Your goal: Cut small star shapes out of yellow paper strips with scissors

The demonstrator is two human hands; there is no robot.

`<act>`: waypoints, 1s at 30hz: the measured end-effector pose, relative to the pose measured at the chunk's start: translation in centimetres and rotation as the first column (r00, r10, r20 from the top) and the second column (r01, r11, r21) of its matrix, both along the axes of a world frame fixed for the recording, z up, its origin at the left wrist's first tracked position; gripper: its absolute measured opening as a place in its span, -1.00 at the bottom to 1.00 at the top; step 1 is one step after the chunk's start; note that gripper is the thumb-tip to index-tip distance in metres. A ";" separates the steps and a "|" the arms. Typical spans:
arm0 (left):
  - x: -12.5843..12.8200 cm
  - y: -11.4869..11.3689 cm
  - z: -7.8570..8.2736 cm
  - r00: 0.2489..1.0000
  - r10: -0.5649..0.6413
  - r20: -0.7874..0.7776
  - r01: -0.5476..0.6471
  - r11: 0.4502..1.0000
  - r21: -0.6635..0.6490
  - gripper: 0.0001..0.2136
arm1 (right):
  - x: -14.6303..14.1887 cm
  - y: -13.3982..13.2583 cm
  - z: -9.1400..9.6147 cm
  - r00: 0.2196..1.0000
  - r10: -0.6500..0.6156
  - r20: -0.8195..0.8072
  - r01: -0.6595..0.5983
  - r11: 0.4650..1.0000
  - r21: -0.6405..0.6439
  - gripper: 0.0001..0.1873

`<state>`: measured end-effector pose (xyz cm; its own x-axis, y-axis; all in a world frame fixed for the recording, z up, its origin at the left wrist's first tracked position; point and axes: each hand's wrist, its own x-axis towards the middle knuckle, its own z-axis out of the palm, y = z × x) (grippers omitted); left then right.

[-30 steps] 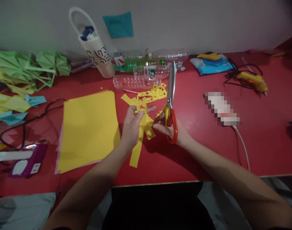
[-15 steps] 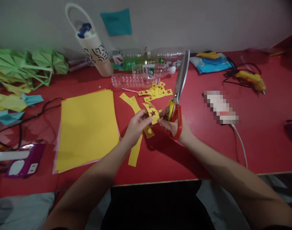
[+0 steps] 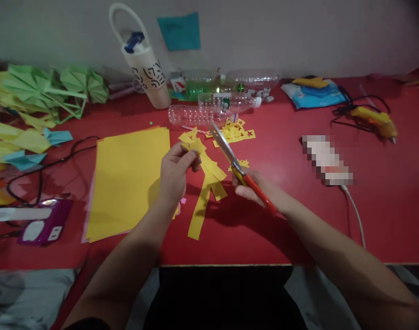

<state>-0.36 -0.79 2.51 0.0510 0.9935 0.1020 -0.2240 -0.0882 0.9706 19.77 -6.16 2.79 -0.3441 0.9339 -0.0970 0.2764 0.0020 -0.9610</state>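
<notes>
We read no legible text, number or brand: the bottle labels (image 3: 225, 104) beyond our fingers (image 3: 186, 155) are too small, and the bag (image 3: 148, 78) carries only black squiggles.

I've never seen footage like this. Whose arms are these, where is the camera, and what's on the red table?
No machine here: a person wears a camera on the head, so you look down along their own two arms. The left hand pinches a small yellow paper piece. The right hand grips red-handled scissors, blades pointing toward that paper. On the red table lie a stack of yellow sheets, cut yellow strips, clear plastic bottles and a yellow glue gun.
</notes>
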 end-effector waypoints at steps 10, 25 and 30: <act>-0.8 0.5 0.3 0.995 0.087 -0.040 -0.082 0.990 0.116 -0.88 | 0.5 -0.3 0.1 0.970 0.147 0.194 -0.121 0.983 -0.140 -0.36; -0.5 0.4 0.1 0.998 0.063 -0.014 -0.061 0.992 0.112 -0.90 | 0.0 -0.8 0.2 0.971 0.185 0.154 -0.171 0.980 -0.099 -0.40; -0.4 0.3 0.0 0.999 0.036 -0.014 -0.033 0.990 0.135 -0.92 | -0.1 -0.9 0.7 0.969 0.191 0.158 -0.175 0.979 -0.109 -0.39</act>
<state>-0.78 -0.53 2.55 0.0196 0.9718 0.2348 -0.2025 -0.2262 0.9528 19.65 -7.07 3.46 -0.4794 0.8407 -0.2518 0.4364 -0.0205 -0.8995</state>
